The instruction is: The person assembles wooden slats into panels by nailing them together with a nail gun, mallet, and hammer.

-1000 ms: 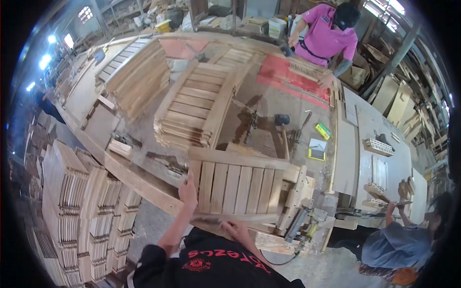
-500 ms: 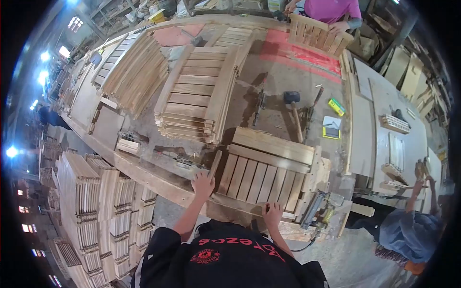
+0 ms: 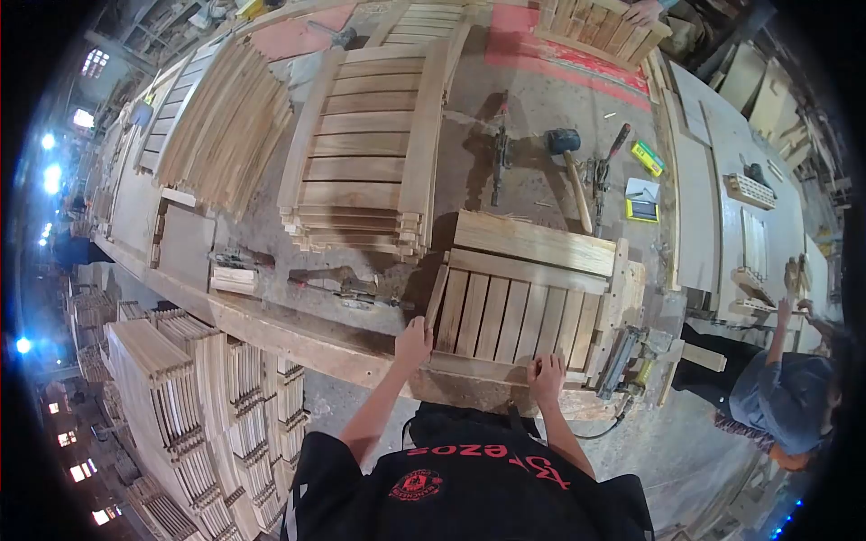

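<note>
A slatted wooden panel [image 3: 492, 311] lies flat at the near edge of the workbench, its slats running between two rails. At its left end my left hand [image 3: 415, 344] grips the near end of a narrow wooden strip [image 3: 437, 296], which lies along the slat ends. My right hand [image 3: 547, 377] is closed over the panel's near rail [image 3: 483, 368], toward the right. Beyond the far rail lies a wide board [image 3: 534, 242]. A metal clamp device [image 3: 620, 362] is fixed at the right corner, beside a wooden stop [image 3: 610, 311].
A stack of slatted panels [image 3: 356, 153] and loose strips [image 3: 225, 117] stand left. A mallet [image 3: 575, 176], clamps [image 3: 501, 153] and a yellow-green box [image 3: 647, 158] lie beyond. A co-worker [image 3: 780, 397] works at right; another person's hand [image 3: 644, 11] holds a panel at the far side.
My left hand has brought the wooden strip from a tilted position against the panel's left end. My right hand stays at the near rail. The camera view has shifted.
</note>
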{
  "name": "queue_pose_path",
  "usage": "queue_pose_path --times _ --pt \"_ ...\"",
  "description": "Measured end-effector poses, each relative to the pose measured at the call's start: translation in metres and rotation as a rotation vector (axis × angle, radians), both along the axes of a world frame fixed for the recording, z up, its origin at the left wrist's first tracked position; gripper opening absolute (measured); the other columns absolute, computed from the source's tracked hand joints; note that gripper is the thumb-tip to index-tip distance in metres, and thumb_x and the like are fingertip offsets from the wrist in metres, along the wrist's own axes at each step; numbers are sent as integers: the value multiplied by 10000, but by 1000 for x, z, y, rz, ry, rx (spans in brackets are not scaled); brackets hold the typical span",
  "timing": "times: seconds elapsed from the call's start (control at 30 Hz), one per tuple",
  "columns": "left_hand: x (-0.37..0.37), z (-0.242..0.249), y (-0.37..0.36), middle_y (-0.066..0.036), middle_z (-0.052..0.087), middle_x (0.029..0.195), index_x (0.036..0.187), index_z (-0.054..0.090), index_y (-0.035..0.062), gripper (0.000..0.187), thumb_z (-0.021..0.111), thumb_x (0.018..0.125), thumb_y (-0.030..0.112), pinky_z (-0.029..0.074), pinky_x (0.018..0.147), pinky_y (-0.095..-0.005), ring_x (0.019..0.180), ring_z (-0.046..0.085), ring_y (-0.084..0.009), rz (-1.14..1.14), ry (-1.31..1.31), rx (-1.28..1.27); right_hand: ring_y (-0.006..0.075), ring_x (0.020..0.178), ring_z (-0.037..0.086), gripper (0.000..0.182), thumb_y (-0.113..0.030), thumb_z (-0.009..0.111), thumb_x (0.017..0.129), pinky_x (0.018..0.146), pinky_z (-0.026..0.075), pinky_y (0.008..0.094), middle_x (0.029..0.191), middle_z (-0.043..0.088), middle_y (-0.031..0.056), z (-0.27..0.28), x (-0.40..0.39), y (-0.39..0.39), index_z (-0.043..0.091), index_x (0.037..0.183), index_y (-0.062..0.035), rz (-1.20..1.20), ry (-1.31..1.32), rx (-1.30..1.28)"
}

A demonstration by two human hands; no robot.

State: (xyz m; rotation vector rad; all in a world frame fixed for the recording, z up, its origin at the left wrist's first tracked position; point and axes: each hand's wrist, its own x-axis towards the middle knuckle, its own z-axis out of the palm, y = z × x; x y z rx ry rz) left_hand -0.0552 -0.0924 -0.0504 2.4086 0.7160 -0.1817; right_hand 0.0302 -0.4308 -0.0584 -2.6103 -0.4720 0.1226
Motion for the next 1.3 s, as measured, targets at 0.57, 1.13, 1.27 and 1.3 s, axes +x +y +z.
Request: queue_pose_path --times 0.57,1.13,1.27,1.3 --pt "-13 3 169 -163 699 1040 1100 662 12 315 628 850 201 522 822 -441 893 665 -356 945 -96 212 364 914 536 166 -205 614 742 877 431 501 833 551 134 -6 -1 -7 572 855 -90 34 -70 -51" --pt "-38 58 197 -35 499 567 661 551 116 504 450 968 502 412 518 -321 531 480 -157 584 -579 -843 382 1033 517 221 -260 627 764 932 433 495 951 563 143 13 -1 -11 580 915 -106 -66 22 -45" --pt "8 60 168 -48 479 476 558 535 77 496 566 950 380 374 458 -326 470 497 -156 -155 257 -252 360 973 529 221 -249 633 749 903 442 469 903 561 127 4 -2 -9 584 916 -113 -87 44 -76" --pt "7 63 166 -68 486 474 573 550 64 464 588 938 348 372 457 -340 447 500 -178 -237 251 -183 357 967 530 222 -248 636 743 892 444 466 903 562 124 3 -1 -11 584 913 -116 -81 28 -82"
